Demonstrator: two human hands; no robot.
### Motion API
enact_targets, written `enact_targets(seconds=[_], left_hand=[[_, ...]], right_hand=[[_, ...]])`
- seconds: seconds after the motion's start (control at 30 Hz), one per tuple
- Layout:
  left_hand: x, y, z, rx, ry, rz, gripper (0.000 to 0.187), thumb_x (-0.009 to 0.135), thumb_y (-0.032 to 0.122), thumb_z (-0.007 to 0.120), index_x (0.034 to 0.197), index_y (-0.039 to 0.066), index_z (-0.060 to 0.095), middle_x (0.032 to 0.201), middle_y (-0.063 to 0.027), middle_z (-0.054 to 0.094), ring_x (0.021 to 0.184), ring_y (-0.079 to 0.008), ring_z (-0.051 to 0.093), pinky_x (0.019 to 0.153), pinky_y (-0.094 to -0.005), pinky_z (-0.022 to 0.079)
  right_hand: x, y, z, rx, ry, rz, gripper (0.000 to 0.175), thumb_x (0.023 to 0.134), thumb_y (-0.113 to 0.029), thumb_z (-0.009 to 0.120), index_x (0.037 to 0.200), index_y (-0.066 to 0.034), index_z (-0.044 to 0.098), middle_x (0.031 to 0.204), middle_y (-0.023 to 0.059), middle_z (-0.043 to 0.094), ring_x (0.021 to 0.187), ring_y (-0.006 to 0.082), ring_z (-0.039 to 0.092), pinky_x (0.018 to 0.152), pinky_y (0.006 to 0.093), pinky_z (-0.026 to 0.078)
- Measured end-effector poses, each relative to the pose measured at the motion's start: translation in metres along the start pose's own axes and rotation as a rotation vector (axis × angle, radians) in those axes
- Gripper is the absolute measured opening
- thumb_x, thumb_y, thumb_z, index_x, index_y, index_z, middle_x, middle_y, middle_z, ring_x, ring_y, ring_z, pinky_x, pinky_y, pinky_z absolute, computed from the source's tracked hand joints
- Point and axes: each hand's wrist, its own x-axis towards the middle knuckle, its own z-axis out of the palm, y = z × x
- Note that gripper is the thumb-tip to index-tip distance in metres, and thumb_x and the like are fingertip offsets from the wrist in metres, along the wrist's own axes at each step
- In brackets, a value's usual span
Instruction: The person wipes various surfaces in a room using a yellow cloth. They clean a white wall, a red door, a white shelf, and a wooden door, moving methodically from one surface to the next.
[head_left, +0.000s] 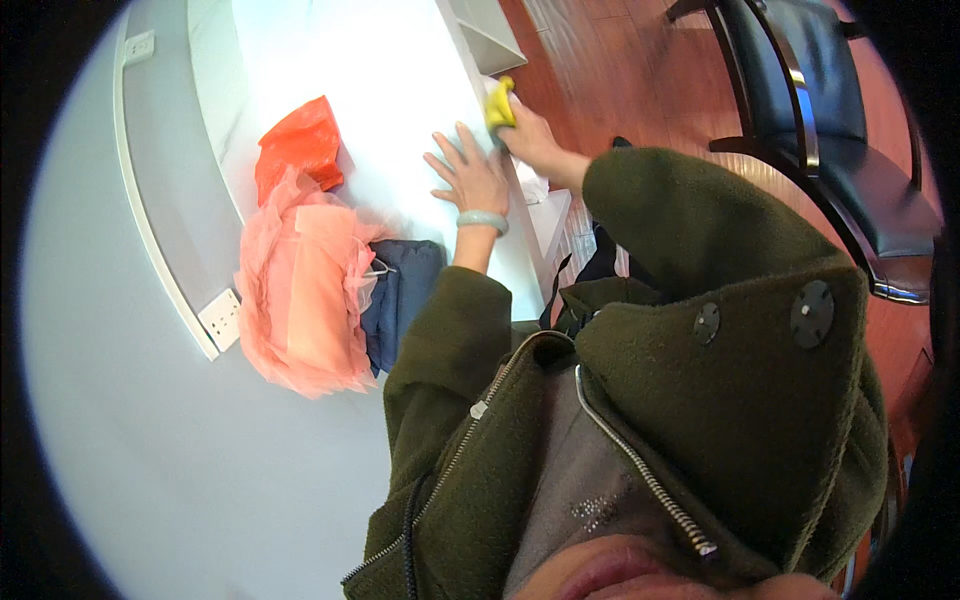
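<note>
Palm down, my left hand (475, 177) rests with spread fingers on the white tabletop (375, 67), a pale bangle (482, 220) round its wrist. My right hand (531, 135) grips a yellow cloth (500, 105) at the table's right edge; both are slightly blurred. Left of my left hand lie a folded dark blue fabric item (409, 292), a bundle of salmon-pink sheer fabric (322, 277) and a red-orange plastic bag (300, 146). Something white (530, 180), perhaps a bag, shows below my right hand, partly hidden by it.
White shelving (491, 46) stands below the table's right edge. A dark chair with wooden arms (814, 75) stands on the reddish wood floor (630, 67) at the right. Along the left runs a grey wall with a power socket (221, 319) and a second socket (139, 47).
</note>
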Motion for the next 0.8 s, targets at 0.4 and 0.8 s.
enact_targets(seconds=[0.4,0.8], left_hand=[[0.062,0.005,-0.016,-0.064,0.095,0.116,0.07,0.09,0.042,0.049,0.149,0.023,0.018,0.154,-0.0219,0.001,0.139,-0.0486,-0.005,0.097,-0.0751,0.004],[0.056,0.008,0.002,-0.073,0.303,0.087,0.051,0.097,0.036,0.034,0.147,0.026,0.029,0.156,-0.0119,0.01,0.143,-0.0377,0.002,0.104,-0.0648,-0.002]], right_hand=[[-0.031,0.003,-0.005,0.045,-0.086,0.096,0.032,0.08,-0.01,0.057,0.109,-0.0001,0.051,0.107,0.0269,0.057,0.104,0.0426,0.054,0.088,0.0452,0.043],[0.0,-0.008,-0.009,0.034,-0.047,-0.027,0.038,0.079,-0.011,0.061,0.114,-0.0009,0.052,0.104,0.0252,0.057,0.1,0.0418,0.055,0.086,0.0452,0.044]])
